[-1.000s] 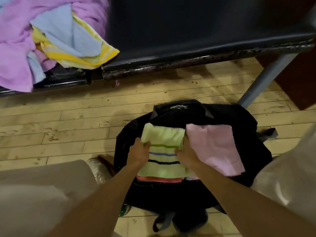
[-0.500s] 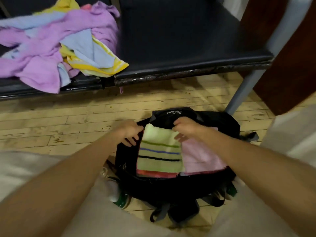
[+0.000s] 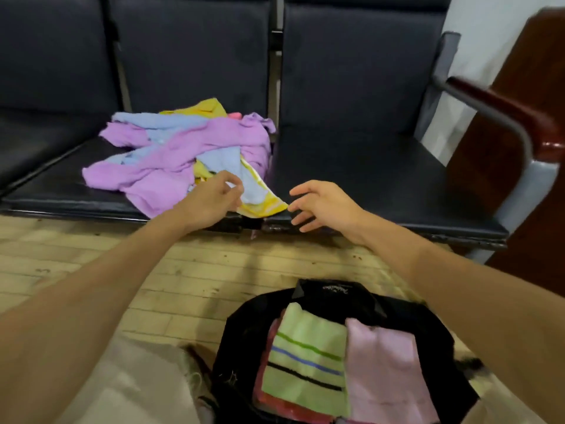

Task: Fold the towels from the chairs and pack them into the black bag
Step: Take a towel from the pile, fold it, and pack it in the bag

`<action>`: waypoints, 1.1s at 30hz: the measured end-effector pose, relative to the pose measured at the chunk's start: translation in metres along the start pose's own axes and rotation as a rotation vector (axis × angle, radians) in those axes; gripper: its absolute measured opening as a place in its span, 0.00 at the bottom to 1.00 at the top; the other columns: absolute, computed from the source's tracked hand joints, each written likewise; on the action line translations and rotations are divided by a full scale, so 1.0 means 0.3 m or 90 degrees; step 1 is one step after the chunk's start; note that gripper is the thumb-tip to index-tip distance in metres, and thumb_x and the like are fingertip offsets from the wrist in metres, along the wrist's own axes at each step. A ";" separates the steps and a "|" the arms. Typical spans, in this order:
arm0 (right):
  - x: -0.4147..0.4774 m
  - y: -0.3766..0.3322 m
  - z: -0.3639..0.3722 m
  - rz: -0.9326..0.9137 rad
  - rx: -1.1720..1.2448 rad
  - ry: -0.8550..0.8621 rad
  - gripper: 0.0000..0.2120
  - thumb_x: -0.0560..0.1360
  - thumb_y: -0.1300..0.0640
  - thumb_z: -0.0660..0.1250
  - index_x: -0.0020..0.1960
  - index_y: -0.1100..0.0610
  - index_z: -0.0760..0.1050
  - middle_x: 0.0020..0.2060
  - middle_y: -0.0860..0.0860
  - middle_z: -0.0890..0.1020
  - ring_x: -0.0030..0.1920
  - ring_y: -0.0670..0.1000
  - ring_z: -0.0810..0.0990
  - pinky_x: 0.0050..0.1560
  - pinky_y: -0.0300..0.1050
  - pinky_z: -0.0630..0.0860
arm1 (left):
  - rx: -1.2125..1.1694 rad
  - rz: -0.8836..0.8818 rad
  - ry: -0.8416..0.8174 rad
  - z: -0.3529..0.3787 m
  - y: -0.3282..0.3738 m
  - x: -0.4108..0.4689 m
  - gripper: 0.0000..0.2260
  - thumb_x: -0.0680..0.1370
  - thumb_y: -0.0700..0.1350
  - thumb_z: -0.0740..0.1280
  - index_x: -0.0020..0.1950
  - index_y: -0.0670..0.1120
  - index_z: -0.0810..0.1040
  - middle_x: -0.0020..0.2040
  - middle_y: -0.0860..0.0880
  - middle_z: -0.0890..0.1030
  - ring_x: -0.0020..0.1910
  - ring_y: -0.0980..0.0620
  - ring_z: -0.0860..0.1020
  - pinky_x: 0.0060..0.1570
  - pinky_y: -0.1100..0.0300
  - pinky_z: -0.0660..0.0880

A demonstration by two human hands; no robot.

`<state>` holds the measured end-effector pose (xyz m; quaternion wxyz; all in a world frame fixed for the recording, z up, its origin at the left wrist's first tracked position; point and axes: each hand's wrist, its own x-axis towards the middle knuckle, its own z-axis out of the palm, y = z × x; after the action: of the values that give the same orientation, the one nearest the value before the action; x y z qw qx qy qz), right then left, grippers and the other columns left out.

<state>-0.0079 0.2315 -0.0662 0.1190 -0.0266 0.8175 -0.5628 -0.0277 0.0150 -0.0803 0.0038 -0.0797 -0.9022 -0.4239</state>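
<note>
White script logo [image 3: 332, 289] on the black bag [image 3: 406, 316] is illegible.

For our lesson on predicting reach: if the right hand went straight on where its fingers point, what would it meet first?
Probably the yellow towel, whose corner overhangs the chair seat just beyond the right hand; depth is uncertain.

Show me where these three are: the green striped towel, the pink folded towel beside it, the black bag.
green striped towel [image 3: 305, 364]: head view, on its striped top face.
pink folded towel [image 3: 388, 371]: head view, middle of its top face.
black bag [image 3: 336, 301]: head view, far rim by the lettering.
</note>
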 end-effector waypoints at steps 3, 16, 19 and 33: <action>0.101 -0.030 0.070 -0.049 -0.030 0.030 0.11 0.77 0.65 0.63 0.58 0.58 0.76 0.50 0.58 0.83 0.44 0.53 0.81 0.42 0.47 0.82 | 0.163 0.000 0.063 -0.072 -0.085 0.013 0.11 0.81 0.45 0.59 0.63 0.43 0.70 0.47 0.46 0.79 0.49 0.45 0.76 0.42 0.58 0.64; 0.366 -0.050 0.376 -0.090 -0.166 0.062 0.17 0.77 0.61 0.65 0.65 0.58 0.74 0.60 0.52 0.78 0.60 0.50 0.76 0.58 0.38 0.70 | 0.272 -0.182 0.091 -0.143 -0.396 -0.006 0.21 0.74 0.45 0.70 0.65 0.40 0.72 0.61 0.40 0.71 0.62 0.40 0.70 0.62 0.52 0.67; 0.371 -0.043 0.382 -0.101 -0.215 0.065 0.18 0.76 0.61 0.65 0.65 0.58 0.74 0.62 0.52 0.78 0.62 0.52 0.76 0.60 0.41 0.69 | 0.261 -0.170 0.140 -0.150 -0.396 -0.005 0.20 0.75 0.43 0.68 0.65 0.38 0.69 0.62 0.39 0.69 0.61 0.40 0.71 0.59 0.48 0.69; 0.349 -0.078 0.348 -0.103 -0.215 -0.010 0.20 0.77 0.60 0.65 0.69 0.57 0.70 0.61 0.51 0.75 0.61 0.48 0.73 0.57 0.38 0.68 | 0.197 -0.107 0.267 -0.153 -0.291 0.052 0.07 0.79 0.44 0.64 0.49 0.40 0.72 0.52 0.39 0.74 0.50 0.40 0.74 0.47 0.51 0.70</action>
<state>-0.0883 0.1090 -0.0970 0.0737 -0.1160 0.8945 -0.4253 -0.0586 -0.0728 -0.1164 0.1675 0.0867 -0.9392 -0.2867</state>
